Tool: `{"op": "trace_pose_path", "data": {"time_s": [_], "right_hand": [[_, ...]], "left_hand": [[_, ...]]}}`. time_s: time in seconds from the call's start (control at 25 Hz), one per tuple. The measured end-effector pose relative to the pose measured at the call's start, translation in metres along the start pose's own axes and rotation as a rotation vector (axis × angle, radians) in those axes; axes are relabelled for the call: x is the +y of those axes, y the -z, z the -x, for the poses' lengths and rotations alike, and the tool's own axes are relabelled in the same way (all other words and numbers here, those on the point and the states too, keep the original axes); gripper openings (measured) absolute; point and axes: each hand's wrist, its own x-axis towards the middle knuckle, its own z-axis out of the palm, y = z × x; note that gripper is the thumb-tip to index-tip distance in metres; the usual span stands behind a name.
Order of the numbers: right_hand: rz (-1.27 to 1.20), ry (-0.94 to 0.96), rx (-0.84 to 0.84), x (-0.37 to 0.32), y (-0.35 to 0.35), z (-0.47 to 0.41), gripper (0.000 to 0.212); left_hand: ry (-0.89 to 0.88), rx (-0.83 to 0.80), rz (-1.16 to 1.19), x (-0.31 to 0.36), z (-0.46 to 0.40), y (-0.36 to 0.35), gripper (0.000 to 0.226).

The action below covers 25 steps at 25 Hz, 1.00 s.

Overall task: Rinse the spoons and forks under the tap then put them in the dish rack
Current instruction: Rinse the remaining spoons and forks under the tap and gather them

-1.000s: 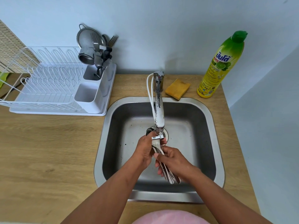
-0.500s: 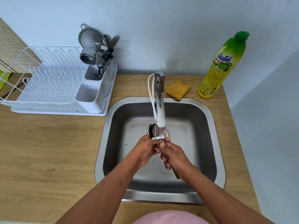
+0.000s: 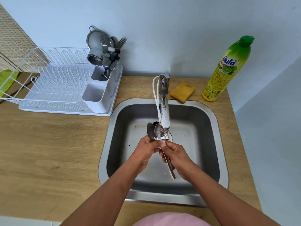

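both hands are closed round one bundle of cutlery (image 3: pixel 168 163) over the middle of the sink (image 3: pixel 218 128): the right hand (image 3: pixel 178 158) clamps the handles, which stick out below it toward the person, and the left hand (image 3: pixel 145 150) pinches the necks just under the tap (image 3: pixel 164 115) spout, with a spoon bowl (image 3: pixel 150 130) fanning out above its fingers. whether water is running cannot be told. to rinse well, the right hand's clamp should stay firm while the left loosens enough to roll and spread the pieces, so the stream reaches between bowls and tines and not only the outer faces. wet steel slides, so keep the bundle low in the basin. the dish rack (image 3: pixel 53 88) stands well apart at the left, its near cutlery cup (image 3: pixel 96 97) looking free; a shake before carrying would likely spare the counter (image 3: pixel 48 152) drips.
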Motion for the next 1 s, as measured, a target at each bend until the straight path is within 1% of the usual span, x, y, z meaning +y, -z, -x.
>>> {"op": "trace_pose_path", "data": {"time_s": [0.12, 0.24, 0.32, 0.36, 0.48, 0.6, 0.72, 0.8, 0.84, 0.92, 1.0], "right_hand": [[0.02, 0.064, -0.003, 0.0, 0.004, 0.005, 0.023], [0.099, 0.066, -0.015, -0.004, 0.0, 0.011, 0.024], [0.133, 0.069, -0.025, -0.01, -0.001, 0.014, 0.028], [0.146, 0.071, -0.029, -0.013, -0.001, 0.016, 0.031], [0.267, 0.053, -0.01, -0.015, -0.003, 0.016, 0.037], [0.389, 0.042, 0.053, -0.012, -0.009, 0.016, 0.036], [0.313, 0.01, 0.129, -0.009, -0.014, 0.022, 0.028], [0.292, 0.034, 0.177, -0.012, -0.013, 0.031, 0.013], [0.334, 0.057, 0.227, -0.014, -0.009, 0.036, 0.008], [0.504, 0.112, 0.359, -0.026, 0.002, 0.042, 0.018], [0.629, 0.241, 0.427, -0.049, 0.011, 0.039, 0.026]], "left_hand": [[0.07, 0.127, -0.044, -0.011, 0.006, 0.001, 0.015], [0.033, 0.202, -0.157, -0.01, 0.015, 0.001, 0.025], [0.036, 0.168, -0.222, -0.006, 0.019, 0.003, 0.028], [0.056, 0.14, -0.213, -0.005, 0.021, 0.002, 0.026], [0.188, 0.104, -0.022, -0.004, 0.026, -0.002, 0.026], [0.271, 0.107, 0.152, -0.007, 0.029, -0.004, 0.024], [0.256, 0.121, 0.123, -0.005, 0.028, 0.001, 0.028], [0.24, 0.139, 0.109, -0.002, 0.028, 0.005, 0.033], [0.234, 0.153, 0.117, 0.001, 0.028, 0.008, 0.03], [0.227, 0.182, 0.131, 0.008, 0.026, 0.017, 0.02], [0.205, 0.19, 0.133, 0.014, 0.026, 0.026, 0.019]]}}
